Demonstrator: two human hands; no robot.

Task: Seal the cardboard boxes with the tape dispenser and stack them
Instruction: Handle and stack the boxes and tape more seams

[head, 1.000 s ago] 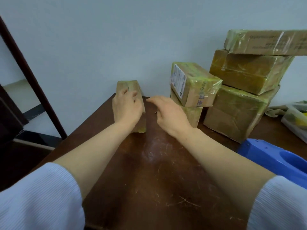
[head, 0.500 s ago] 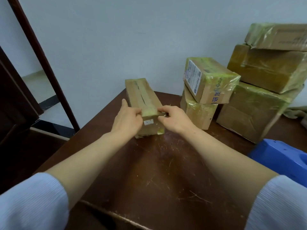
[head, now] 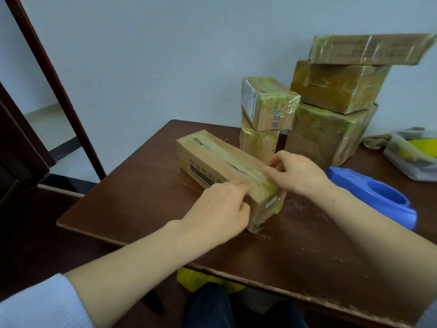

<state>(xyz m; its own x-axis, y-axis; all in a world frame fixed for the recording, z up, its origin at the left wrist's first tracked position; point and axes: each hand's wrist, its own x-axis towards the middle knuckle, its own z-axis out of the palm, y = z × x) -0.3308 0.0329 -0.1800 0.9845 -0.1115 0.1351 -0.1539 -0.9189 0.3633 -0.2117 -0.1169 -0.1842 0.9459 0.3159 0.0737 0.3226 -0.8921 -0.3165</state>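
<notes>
A long, narrow cardboard box [head: 212, 159] lies on the dark wooden table [head: 146, 195], its near end pointing toward me. My left hand [head: 220, 211] grips that near end from the left, fingers curled against its side. My right hand [head: 298, 174] holds the same end from the right, fingers bent over the taped top edge. A blue tape dispenser [head: 369, 195] lies on the table just right of my right wrist, untouched.
Two small taped boxes [head: 267, 107] are stacked behind the long box. To their right rises a taller stack of three taped boxes [head: 331, 131]. A plastic bag [head: 411, 155] sits at the far right. A dark door frame [head: 47, 67] stands at left.
The long box has been drawn nearer to me and turned, so its near end points to the lower right. Both hands stayed on that end.
</notes>
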